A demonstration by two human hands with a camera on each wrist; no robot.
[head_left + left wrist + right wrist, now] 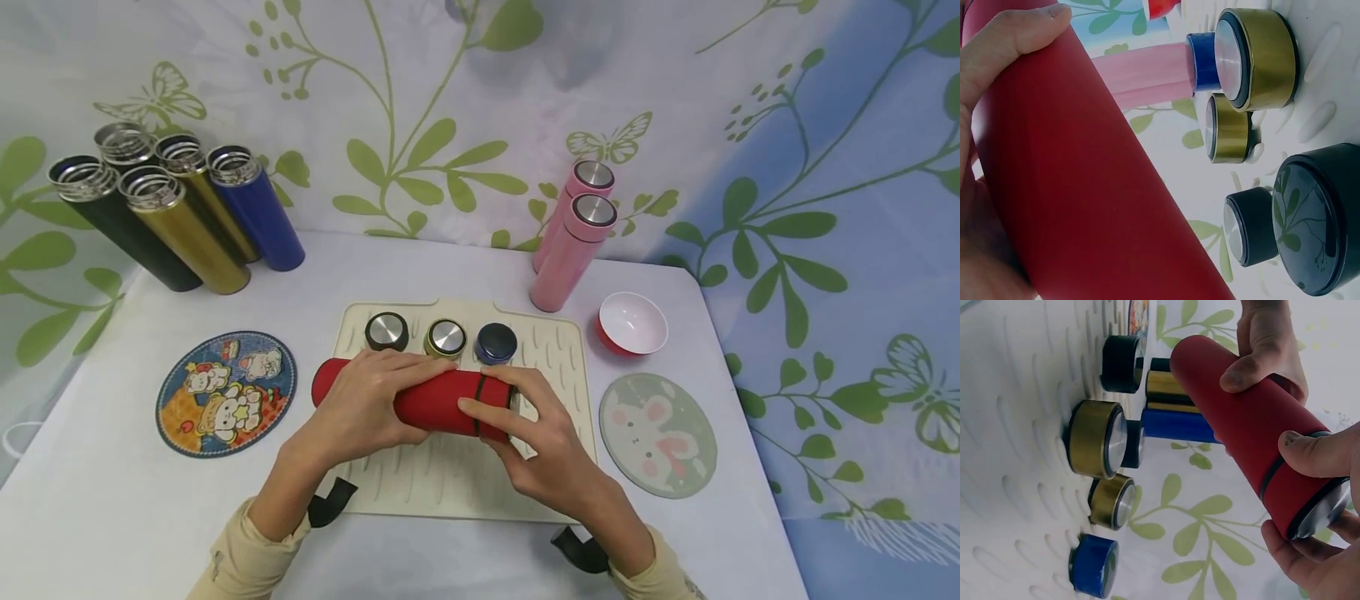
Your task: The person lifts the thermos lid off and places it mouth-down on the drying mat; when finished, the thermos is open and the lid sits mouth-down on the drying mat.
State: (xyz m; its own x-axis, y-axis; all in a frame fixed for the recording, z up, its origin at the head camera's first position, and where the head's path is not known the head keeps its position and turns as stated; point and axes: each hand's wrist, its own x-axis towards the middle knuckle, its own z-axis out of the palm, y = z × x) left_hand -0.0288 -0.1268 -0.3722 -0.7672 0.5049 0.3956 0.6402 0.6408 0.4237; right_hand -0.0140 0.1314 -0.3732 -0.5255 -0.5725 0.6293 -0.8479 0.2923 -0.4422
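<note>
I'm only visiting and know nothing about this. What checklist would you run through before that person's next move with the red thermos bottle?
Supposing the lid may be twisted next:
1. Left hand grips the red thermos bottle by its body: ok.
2. Right hand holds the red screw lid: ok, thumb and fingers are around it.
3. Screw lid loosened: cannot tell; it sits on the bottle.
4. Blue lid resting on the cream drying mat: ok.
5. Five bottles at the back left uncapped: ok.
6. Pink bottles uncapped: not ok, both wear lids.
</note>
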